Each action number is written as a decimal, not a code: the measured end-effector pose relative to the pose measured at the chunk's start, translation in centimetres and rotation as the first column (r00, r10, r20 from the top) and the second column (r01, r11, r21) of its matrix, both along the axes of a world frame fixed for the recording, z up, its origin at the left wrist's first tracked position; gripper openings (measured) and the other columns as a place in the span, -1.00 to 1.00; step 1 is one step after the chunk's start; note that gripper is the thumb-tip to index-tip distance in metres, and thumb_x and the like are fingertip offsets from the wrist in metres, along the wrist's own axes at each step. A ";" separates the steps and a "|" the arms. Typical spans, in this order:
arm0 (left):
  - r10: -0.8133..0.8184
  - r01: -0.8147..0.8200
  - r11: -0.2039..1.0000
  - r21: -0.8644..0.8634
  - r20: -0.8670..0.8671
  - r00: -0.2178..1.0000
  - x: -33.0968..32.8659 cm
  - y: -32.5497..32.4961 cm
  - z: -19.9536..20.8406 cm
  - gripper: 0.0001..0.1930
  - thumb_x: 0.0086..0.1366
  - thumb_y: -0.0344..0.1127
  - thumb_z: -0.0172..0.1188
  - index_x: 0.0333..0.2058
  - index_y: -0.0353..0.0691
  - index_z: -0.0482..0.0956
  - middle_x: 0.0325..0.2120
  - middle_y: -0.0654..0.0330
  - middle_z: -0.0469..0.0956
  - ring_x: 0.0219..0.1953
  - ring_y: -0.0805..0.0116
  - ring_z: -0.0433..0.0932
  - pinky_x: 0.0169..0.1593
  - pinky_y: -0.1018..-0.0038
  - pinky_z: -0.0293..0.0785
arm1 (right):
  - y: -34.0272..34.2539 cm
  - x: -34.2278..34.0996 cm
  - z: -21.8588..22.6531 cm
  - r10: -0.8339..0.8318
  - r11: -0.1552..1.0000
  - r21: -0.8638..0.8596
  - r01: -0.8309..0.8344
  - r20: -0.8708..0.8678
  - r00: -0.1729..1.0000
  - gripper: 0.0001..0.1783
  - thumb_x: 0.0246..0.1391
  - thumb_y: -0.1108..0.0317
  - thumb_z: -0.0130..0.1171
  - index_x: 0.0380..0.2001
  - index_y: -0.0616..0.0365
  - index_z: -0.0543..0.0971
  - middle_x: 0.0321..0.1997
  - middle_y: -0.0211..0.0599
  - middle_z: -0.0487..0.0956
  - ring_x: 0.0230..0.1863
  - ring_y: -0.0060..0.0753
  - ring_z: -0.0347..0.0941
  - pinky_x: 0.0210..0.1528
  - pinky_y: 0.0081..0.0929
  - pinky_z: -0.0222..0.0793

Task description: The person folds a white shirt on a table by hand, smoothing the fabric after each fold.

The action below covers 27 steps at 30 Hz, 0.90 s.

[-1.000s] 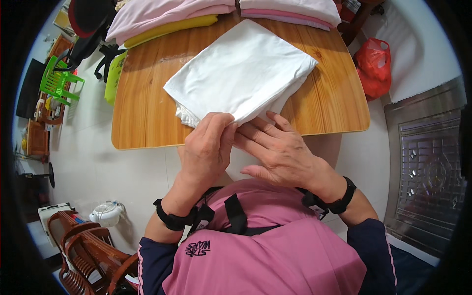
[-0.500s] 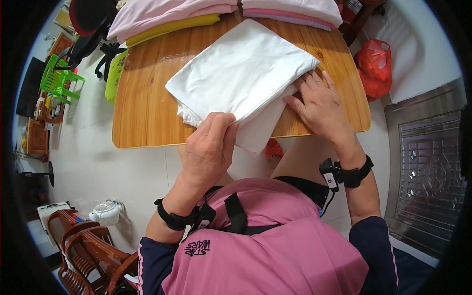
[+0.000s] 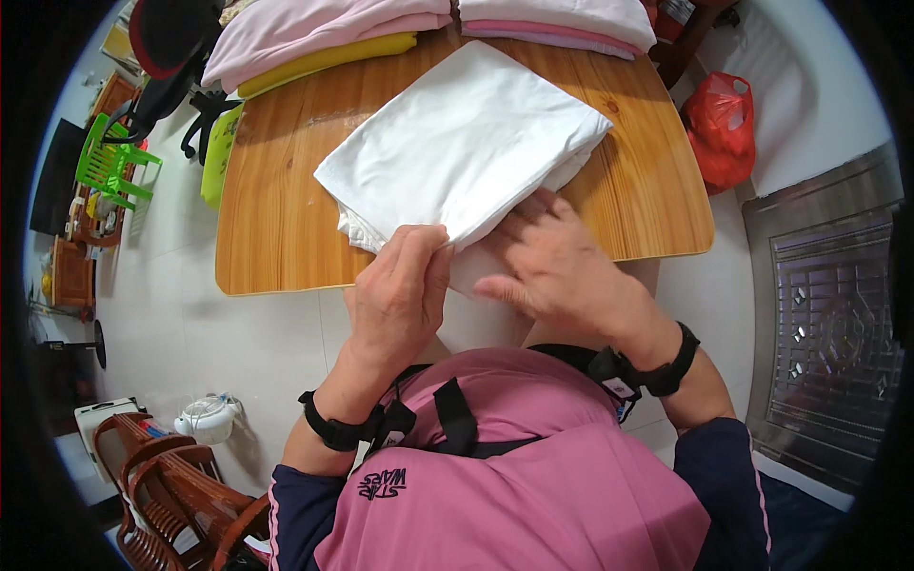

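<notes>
A folded white cloth garment (image 3: 466, 133) lies slantwise on the wooden table (image 3: 276, 209), its near corner reaching the front edge. My left hand (image 3: 400, 285) pinches that near corner between thumb and fingers. Just to its right, my right hand (image 3: 557, 266) has its thumb and fingers spread. Its fingertips reach to the garment's lower right edge, partly hidden under the fold. A loose flap of the same cloth hangs below, mostly covered by the right hand.
Folded pink and yellow cloths (image 3: 328, 62) and a second pink and lilac stack (image 3: 562, 29) line the table's far side. A red plastic bag (image 3: 721, 133) stands right of the table. Leftward are a green plastic chair (image 3: 107, 162) and wooden chairs (image 3: 181, 476).
My right hand has slid left and nearer along the garment's edge, from its right corner to beside my left hand. The left hand keeps its pinch.
</notes>
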<state>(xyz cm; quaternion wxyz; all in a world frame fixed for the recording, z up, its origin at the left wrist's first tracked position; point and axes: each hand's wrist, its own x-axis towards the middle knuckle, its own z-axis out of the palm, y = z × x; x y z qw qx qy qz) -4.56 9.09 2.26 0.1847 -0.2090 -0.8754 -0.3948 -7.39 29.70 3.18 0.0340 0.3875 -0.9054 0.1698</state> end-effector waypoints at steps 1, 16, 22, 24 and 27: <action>-0.001 0.001 1.000 0.001 0.000 1.000 0.0 0.0 0.0 -0.89 0.33 -0.55 0.11 -0.18 -0.33 0.48 -0.32 0.00 0.57 -0.37 0.10 0.58 -0.31 0.41 0.48 | 0.3 -0.6 0.0 -0.001 1.000 0.001 0.001 0.000 1.000 -0.37 0.21 -0.11 0.00 0.09 0.23 0.50 0.19 -0.02 0.44 0.30 -0.02 0.22 0.41 0.04 -0.11; 0.021 -0.073 0.942 -0.328 -0.159 0.987 1.1 0.8 -0.7 -0.70 0.07 -0.15 0.41 -0.27 -0.11 0.56 -0.18 0.21 0.53 -0.17 0.27 0.59 -0.34 0.43 0.50 | 5.6 -6.0 -2.8 -0.361 0.925 0.042 0.378 -0.216 0.907 -0.34 0.28 -0.13 -0.11 0.12 0.24 0.46 0.13 0.01 0.49 0.23 -0.04 0.32 0.38 -0.07 -0.01; 0.030 -0.106 0.912 -0.395 -0.194 0.981 1.0 1.2 -0.7 -0.65 0.02 -0.13 0.42 -0.26 -0.11 0.56 -0.19 0.23 0.47 -0.08 0.25 0.52 -0.24 0.45 0.45 | 5.6 -5.3 -2.3 -0.335 0.929 0.071 0.364 -0.262 0.905 -0.36 0.25 -0.13 -0.06 0.03 0.26 0.53 0.03 -0.02 0.55 0.18 -0.04 0.36 0.34 -0.07 0.02; 0.044 -0.109 0.911 -0.397 -0.169 0.985 1.2 0.4 -1.0 -0.65 -0.07 -0.27 0.40 -0.26 -0.13 0.56 -0.21 0.18 0.46 -0.06 0.19 0.50 -0.14 0.34 0.43 | 5.3 -4.1 -1.5 -0.327 0.931 0.075 0.357 -0.264 0.907 -0.38 0.24 -0.13 -0.04 0.00 0.25 0.55 -0.01 -0.02 0.56 0.15 -0.04 0.38 0.33 -0.08 0.04; 0.005 -0.058 0.933 -0.356 -0.149 0.989 1.0 -1.8 -1.0 -0.63 -0.15 -0.39 0.35 -0.26 -0.15 0.56 -0.21 0.15 0.45 -0.06 0.14 0.49 -0.05 0.25 0.38 | 4.4 -1.8 -1.2 -0.304 0.944 0.046 0.328 -0.266 0.915 -0.41 0.22 -0.11 0.01 -0.05 0.24 0.57 -0.05 -0.02 0.57 0.12 -0.05 0.39 0.32 -0.10 0.05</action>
